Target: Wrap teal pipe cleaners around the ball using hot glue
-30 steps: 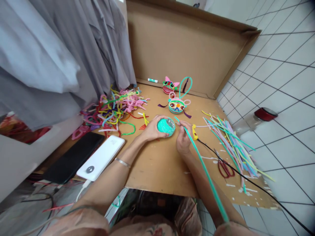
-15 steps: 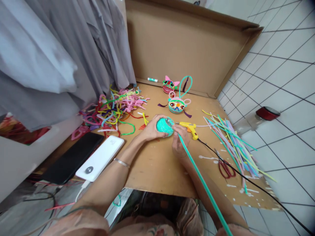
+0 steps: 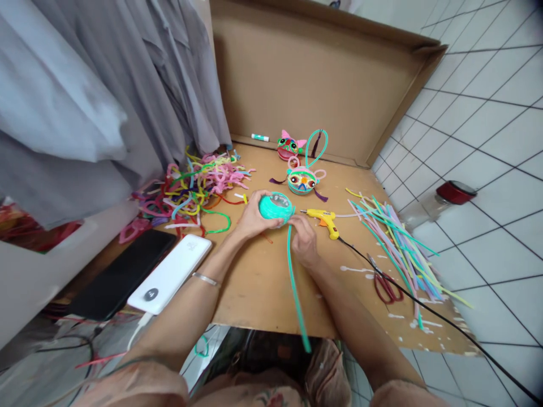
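A round ball [image 3: 275, 209] wrapped in turquoise pipe cleaner sits in my left hand [image 3: 253, 217], whose fingers curl around its left side. On top of the ball a patch is unwrapped and looks shiny and clear. My right hand [image 3: 304, 240] pinches a long turquoise pipe cleaner [image 3: 295, 282] close to the ball's right side, and its loose end hangs down toward the table's front edge. Just right of the ball lies a yellow glue gun [image 3: 323, 218]. Behind stand a turquoise animal-face figure [image 3: 302, 181] with pink ears and a red one [image 3: 288, 147].
Tangled pipe cleaners [image 3: 203, 181] pile up at the left, near a black phone-like slab [image 3: 123, 271] and a white power bank [image 3: 169, 274]. Straight pipe cleaners [image 3: 394, 243] and red-handled scissors [image 3: 387, 287] lie right, crossed by a black cord [image 3: 403, 288]. A cardboard wall [image 3: 297, 73] closes the back.
The ball has tilted and shifted slightly left, showing more of its clear top. The pipe cleaner's loose end has swung from my right forearm to hang between my arms.
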Demonstrator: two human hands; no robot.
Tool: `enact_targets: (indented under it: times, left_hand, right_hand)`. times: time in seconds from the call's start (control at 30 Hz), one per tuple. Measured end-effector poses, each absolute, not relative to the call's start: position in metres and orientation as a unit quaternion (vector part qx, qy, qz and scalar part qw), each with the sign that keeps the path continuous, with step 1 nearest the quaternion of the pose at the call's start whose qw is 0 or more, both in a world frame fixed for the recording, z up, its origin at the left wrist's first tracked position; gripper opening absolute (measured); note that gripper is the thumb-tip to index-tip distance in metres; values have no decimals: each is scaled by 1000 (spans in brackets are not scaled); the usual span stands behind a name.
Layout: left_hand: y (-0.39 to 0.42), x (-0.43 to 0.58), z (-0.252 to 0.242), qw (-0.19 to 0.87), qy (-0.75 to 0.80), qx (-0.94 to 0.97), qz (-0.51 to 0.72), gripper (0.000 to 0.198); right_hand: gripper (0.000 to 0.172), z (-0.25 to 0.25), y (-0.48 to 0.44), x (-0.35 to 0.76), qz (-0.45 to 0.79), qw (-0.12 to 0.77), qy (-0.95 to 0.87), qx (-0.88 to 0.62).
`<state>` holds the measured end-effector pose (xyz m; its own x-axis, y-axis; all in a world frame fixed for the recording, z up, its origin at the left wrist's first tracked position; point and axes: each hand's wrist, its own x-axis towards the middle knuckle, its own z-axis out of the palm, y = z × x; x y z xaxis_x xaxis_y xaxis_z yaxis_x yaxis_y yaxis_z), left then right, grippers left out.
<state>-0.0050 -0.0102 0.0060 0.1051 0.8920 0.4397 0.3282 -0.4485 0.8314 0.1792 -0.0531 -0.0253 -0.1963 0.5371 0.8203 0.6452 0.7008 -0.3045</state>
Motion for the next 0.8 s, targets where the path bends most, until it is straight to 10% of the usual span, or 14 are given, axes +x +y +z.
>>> enact_targets:
  times: [0.8]
  left_hand:
    - [-22, 14, 0, 152, 323, 821, 446, 62]
  right_hand:
    - [32, 4, -65, 171, -1, 521, -707, -478]
